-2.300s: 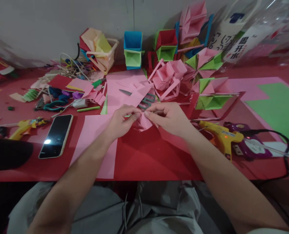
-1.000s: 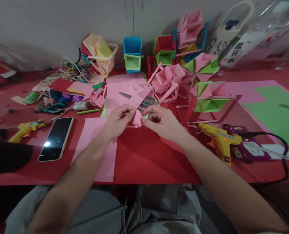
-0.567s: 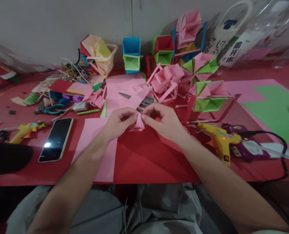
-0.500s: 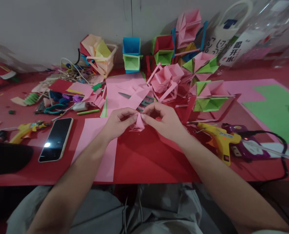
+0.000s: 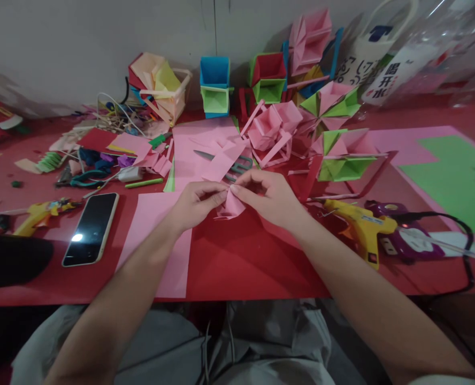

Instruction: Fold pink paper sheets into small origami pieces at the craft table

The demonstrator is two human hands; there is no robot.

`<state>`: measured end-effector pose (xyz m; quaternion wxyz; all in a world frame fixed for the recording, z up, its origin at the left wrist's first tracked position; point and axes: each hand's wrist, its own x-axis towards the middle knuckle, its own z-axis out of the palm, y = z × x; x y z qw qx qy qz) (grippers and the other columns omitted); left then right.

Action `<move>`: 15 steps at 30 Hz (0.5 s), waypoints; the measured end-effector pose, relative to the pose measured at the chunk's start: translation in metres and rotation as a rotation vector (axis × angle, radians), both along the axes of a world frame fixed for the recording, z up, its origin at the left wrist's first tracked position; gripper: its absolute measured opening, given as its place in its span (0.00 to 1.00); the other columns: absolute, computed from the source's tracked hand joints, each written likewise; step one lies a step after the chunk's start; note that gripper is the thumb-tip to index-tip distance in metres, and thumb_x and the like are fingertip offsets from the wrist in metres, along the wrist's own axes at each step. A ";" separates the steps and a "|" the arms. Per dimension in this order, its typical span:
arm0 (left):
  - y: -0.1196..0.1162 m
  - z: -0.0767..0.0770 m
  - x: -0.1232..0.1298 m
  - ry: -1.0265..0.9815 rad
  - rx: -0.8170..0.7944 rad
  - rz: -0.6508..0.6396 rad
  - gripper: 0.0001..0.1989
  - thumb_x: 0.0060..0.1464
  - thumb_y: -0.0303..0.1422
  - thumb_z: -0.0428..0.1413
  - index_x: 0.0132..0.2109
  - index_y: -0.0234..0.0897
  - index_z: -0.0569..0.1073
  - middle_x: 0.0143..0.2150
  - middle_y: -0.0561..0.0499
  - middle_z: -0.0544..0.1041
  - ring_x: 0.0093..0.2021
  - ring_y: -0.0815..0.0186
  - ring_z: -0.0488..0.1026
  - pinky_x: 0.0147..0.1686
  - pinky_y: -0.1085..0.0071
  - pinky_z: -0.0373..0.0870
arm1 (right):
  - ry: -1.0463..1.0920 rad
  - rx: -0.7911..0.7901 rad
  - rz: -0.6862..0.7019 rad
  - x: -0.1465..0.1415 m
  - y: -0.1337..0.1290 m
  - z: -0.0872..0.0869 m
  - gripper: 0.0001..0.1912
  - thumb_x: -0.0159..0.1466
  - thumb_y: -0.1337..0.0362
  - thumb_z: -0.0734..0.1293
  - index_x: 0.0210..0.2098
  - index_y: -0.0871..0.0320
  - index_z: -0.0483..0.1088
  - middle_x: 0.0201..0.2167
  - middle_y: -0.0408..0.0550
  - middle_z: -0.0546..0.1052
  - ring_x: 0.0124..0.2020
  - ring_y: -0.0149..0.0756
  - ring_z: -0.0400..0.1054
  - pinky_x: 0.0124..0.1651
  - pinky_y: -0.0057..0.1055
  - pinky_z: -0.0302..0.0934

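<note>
A small folded piece of pink paper is pinched at its upper end between my two hands, its wider end flaring toward me over the red table. My left hand grips it from the left with thumb and forefinger. From the right, the thumb and forefinger of my right hand close on the same piece. Just beyond my fingers lie scissors with grey-green handles, partly covered by pink paper strips. Left of my left hand rests a pink sheet, partly under my forearm.
A phone and a yellow glue gun lie at left. Another yellow glue gun sits by a purple power strip with a black cable. Folded paper boxes line the wall. Green sheets lie at right.
The folded pink paper has turned slightly, its flared end now showing wider to the right. My fingertips have shifted a little on it, and the view has moved slightly.
</note>
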<state>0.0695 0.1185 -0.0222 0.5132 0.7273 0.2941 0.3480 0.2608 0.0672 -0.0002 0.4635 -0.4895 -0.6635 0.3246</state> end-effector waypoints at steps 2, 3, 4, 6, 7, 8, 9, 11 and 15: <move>0.000 0.000 0.000 -0.003 -0.020 0.015 0.11 0.57 0.39 0.60 0.38 0.36 0.80 0.34 0.48 0.80 0.33 0.66 0.75 0.37 0.69 0.72 | 0.009 -0.004 -0.002 0.000 0.000 0.000 0.07 0.62 0.62 0.69 0.31 0.59 0.73 0.28 0.45 0.76 0.30 0.31 0.67 0.33 0.29 0.60; 0.000 0.000 0.000 -0.007 -0.031 0.025 0.11 0.57 0.39 0.60 0.38 0.35 0.80 0.34 0.48 0.80 0.32 0.66 0.75 0.36 0.70 0.72 | 0.014 -0.004 0.001 -0.001 0.000 0.001 0.07 0.62 0.62 0.69 0.31 0.59 0.73 0.28 0.45 0.76 0.30 0.31 0.67 0.34 0.29 0.61; -0.001 0.000 0.001 -0.010 -0.037 0.036 0.11 0.57 0.39 0.60 0.38 0.35 0.80 0.34 0.48 0.80 0.32 0.66 0.74 0.36 0.70 0.71 | 0.020 -0.003 0.006 -0.001 0.000 0.001 0.06 0.61 0.63 0.69 0.31 0.59 0.73 0.28 0.45 0.76 0.30 0.31 0.68 0.34 0.29 0.61; -0.001 0.000 0.001 -0.012 -0.039 0.054 0.11 0.56 0.39 0.61 0.38 0.34 0.80 0.34 0.48 0.80 0.32 0.67 0.74 0.36 0.71 0.71 | 0.032 0.000 0.017 -0.001 0.000 0.000 0.04 0.61 0.65 0.69 0.31 0.60 0.72 0.29 0.44 0.76 0.30 0.31 0.68 0.34 0.29 0.61; -0.001 0.000 0.002 -0.015 -0.039 0.061 0.12 0.56 0.39 0.61 0.37 0.34 0.80 0.34 0.48 0.80 0.32 0.67 0.74 0.36 0.71 0.71 | 0.039 0.001 0.024 -0.001 0.000 0.000 0.04 0.61 0.65 0.69 0.31 0.60 0.72 0.29 0.44 0.76 0.30 0.31 0.68 0.34 0.29 0.62; -0.001 0.001 0.002 -0.019 -0.044 0.066 0.12 0.56 0.40 0.61 0.37 0.34 0.80 0.34 0.48 0.80 0.32 0.67 0.73 0.35 0.71 0.70 | 0.047 0.002 0.032 -0.001 0.000 -0.001 0.03 0.60 0.66 0.69 0.32 0.59 0.72 0.29 0.44 0.75 0.30 0.31 0.68 0.34 0.29 0.62; -0.001 0.001 0.002 -0.025 -0.055 0.066 0.12 0.56 0.40 0.61 0.36 0.34 0.79 0.33 0.48 0.79 0.31 0.67 0.73 0.35 0.71 0.70 | 0.054 0.002 0.043 -0.001 0.000 -0.002 0.03 0.60 0.66 0.69 0.33 0.59 0.71 0.30 0.44 0.75 0.30 0.31 0.68 0.35 0.29 0.63; -0.001 0.001 0.002 -0.038 -0.080 0.056 0.12 0.57 0.40 0.60 0.36 0.34 0.79 0.32 0.48 0.79 0.31 0.67 0.73 0.35 0.71 0.70 | 0.058 0.008 0.066 -0.001 -0.001 -0.003 0.03 0.60 0.66 0.69 0.34 0.59 0.71 0.31 0.44 0.75 0.31 0.31 0.68 0.35 0.29 0.63; 0.001 0.002 0.000 -0.043 -0.064 0.044 0.11 0.57 0.39 0.60 0.37 0.34 0.79 0.33 0.49 0.79 0.33 0.67 0.74 0.37 0.71 0.70 | 0.039 0.034 0.076 -0.002 -0.002 -0.005 0.02 0.59 0.69 0.68 0.34 0.59 0.70 0.33 0.44 0.75 0.32 0.31 0.68 0.38 0.30 0.64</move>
